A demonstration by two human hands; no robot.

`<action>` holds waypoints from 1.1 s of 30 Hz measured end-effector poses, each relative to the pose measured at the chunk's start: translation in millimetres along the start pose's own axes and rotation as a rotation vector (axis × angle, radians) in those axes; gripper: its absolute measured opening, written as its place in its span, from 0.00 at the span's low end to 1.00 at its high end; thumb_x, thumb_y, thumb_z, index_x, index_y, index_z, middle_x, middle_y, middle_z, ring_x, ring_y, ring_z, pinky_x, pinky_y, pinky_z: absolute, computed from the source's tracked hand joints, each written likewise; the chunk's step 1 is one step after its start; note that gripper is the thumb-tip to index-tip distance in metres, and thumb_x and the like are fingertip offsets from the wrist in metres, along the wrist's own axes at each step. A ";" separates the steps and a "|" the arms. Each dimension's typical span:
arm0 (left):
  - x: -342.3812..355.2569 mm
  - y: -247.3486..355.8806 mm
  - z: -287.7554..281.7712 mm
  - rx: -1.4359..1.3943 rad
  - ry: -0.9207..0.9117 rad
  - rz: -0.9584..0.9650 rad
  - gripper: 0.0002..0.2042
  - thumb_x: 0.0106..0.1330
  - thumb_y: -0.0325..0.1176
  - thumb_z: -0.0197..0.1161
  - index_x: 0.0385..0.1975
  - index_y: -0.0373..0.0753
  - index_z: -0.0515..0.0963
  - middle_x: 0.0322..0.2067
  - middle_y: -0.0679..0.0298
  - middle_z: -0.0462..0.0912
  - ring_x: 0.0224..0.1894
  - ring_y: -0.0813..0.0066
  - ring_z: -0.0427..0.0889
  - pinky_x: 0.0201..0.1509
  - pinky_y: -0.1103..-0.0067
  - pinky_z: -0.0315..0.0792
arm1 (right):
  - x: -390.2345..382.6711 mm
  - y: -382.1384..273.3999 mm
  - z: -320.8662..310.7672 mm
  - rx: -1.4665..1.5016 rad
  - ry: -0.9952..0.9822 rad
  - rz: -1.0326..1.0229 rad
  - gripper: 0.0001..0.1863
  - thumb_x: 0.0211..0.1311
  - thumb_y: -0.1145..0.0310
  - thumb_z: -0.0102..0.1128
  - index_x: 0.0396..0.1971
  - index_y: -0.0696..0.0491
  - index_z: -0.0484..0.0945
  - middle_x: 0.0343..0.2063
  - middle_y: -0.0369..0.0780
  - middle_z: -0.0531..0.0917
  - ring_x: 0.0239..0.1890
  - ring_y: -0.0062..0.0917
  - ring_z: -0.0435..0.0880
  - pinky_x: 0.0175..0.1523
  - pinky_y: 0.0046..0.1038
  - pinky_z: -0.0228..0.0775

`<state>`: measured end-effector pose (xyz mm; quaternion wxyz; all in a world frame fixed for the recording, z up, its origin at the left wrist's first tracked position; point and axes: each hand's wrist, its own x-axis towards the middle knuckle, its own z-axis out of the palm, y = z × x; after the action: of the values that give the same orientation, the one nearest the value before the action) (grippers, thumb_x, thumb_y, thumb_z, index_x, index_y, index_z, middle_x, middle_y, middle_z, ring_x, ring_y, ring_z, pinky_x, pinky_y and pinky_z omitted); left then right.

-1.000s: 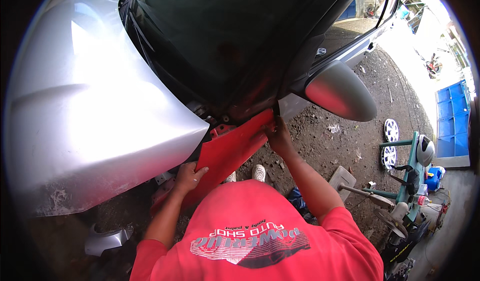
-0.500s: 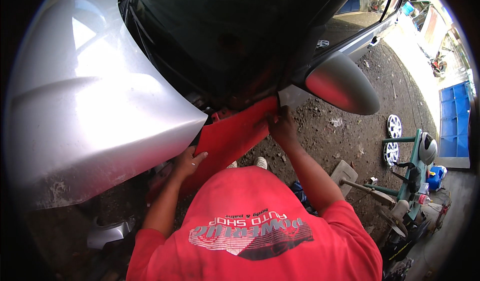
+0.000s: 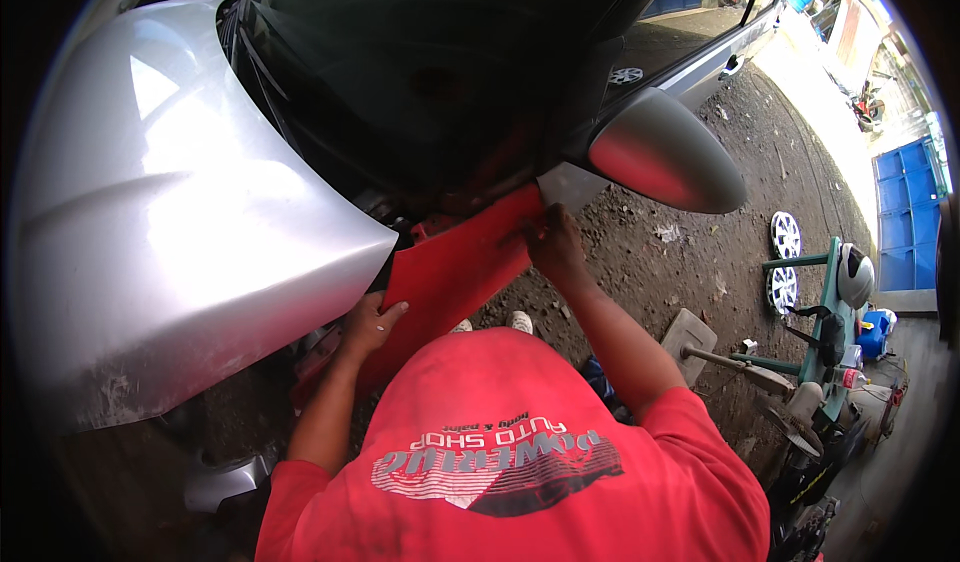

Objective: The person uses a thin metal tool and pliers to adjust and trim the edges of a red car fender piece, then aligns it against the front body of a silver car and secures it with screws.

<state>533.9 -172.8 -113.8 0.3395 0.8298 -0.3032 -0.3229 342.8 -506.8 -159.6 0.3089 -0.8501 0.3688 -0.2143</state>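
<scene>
Silver hood [image 3: 200,212] fills the left, scuffed along its lower edge. Its rear corner sits right by the red panel [image 3: 450,272]; cannot tell whether they touch. Dark windshield [image 3: 420,72] beyond. Side mirror [image 3: 670,152] juts out above and to the right of the panel's far end, close over the right hand. Loose silver part [image 3: 228,482] on the ground, lower left.

Panel lies slantwise between hood and door side, in front of the person's red shirt [image 3: 480,412]. Left hand [image 3: 372,324] closed on its near left edge, thumb flat on the outer face, fingers hidden behind. Right hand [image 3: 555,247] closed round the far end, forearm reaching up and forward; finger detail lost in shadow.

Ground [image 3: 640,252] is bare dirt and gravel. Off right, a green surface [image 3: 832,272] carries a helmet [image 3: 855,276]; two wheel covers [image 3: 785,234] beside it. Blue gate [image 3: 908,212] behind, in bright daylight.
</scene>
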 end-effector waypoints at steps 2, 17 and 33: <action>0.0 -3.4 0.2 0.023 0.024 0.035 0.17 0.73 0.44 0.71 0.48 0.36 0.89 0.37 0.53 0.93 0.40 0.64 0.92 0.47 0.68 0.80 | -4.2 -5.3 -2.3 0.001 0.025 -0.077 0.23 0.65 0.58 0.75 0.47 0.58 0.74 0.44 0.52 0.82 0.48 0.50 0.83 0.49 0.49 0.76; -4.9 1.5 0.1 0.004 0.020 0.025 0.14 0.73 0.38 0.72 0.49 0.35 0.89 0.33 0.55 0.92 0.34 0.76 0.88 0.42 0.73 0.79 | -49.5 -6.7 11.6 0.140 -0.162 0.037 0.64 0.60 0.52 0.76 0.84 0.58 0.41 0.77 0.64 0.52 0.77 0.62 0.63 0.77 0.49 0.66; -1.9 -16.7 -1.1 0.119 0.056 0.113 0.13 0.72 0.36 0.71 0.50 0.35 0.88 0.34 0.52 0.92 0.34 0.74 0.88 0.42 0.73 0.79 | -55.3 -26.0 8.1 0.143 -0.268 0.104 0.66 0.59 0.51 0.74 0.86 0.54 0.35 0.79 0.68 0.46 0.81 0.64 0.53 0.80 0.51 0.58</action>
<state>538.4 -161.2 -125.2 0.3156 0.8388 -0.3585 -0.2614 325.3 -447.9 -155.2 0.4256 -0.8267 0.3515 -0.1086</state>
